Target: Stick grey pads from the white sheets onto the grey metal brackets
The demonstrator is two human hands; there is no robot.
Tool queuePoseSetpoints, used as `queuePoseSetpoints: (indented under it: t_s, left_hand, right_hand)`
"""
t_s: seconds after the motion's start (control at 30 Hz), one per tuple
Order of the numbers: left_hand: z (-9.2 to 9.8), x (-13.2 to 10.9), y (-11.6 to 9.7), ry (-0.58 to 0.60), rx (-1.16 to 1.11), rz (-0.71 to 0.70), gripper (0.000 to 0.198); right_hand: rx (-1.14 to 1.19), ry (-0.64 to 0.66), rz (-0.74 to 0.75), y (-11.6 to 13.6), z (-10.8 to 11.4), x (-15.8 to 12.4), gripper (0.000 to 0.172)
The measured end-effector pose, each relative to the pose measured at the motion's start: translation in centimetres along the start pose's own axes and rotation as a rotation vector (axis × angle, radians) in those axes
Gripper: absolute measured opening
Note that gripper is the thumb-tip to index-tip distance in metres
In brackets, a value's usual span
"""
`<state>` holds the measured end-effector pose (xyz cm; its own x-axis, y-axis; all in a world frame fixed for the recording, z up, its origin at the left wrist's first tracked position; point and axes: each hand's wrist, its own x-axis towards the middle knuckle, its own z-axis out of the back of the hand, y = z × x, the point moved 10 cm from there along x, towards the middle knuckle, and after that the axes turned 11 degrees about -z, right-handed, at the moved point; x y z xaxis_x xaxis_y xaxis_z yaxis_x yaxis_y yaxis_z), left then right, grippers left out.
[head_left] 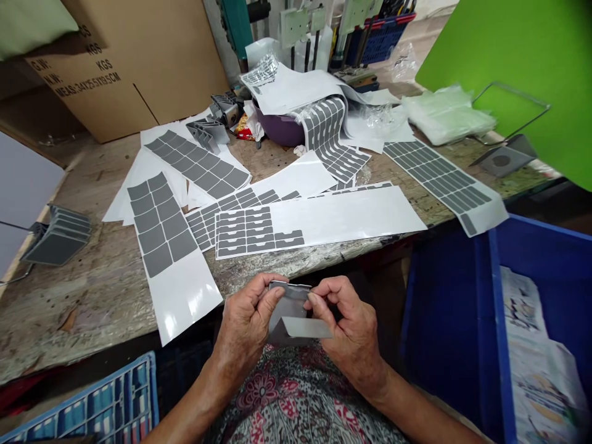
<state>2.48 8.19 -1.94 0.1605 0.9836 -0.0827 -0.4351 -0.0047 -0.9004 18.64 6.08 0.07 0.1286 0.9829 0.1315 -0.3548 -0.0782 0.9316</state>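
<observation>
**Both hands pinched on a grey piece at the tabletop's near edge**

There you are: your left hand (245, 324) and right hand (346, 327) are closed in a tight pinch on a small grey piece (289, 302), its white backing strip (308, 328) showing, just off the near edge of the tabletop (78, 308). Up ahead, the front white sheet (351, 213) has grey labels only at its left end, with the rest bare. The sheet by your left hand (185, 302) carries a full grey grid, and a row of bent grey pieces (58, 237) sits at the frame's left edge.
</observation>
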Motion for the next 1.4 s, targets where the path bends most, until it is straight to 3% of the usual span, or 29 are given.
queuePoseSetpoints:
  t_s: [0.33, 0.77, 1.4]
  left_hand:
    - [-1.8, -0.2, 0.6, 0.109, -0.343, 0.106, 0.027]
    - [-0.5, 0.1, -0.1, 0.045, -0.059, -0.005, 0.026]
    - [0.1, 0.2, -0.1, 0.006, -0.02, 0.0, 0.024]
  right_hand:
    - [0.202, 0.029, -0.182, -1.6, 0.0, 0.3, 0.011]
    - [0.21, 0.014, -0.222, -1.6, -0.3, 0.6, 0.011]
    - [0.182, 0.021, -0.212, -1.5, -0.7, 0.5, 0.011]
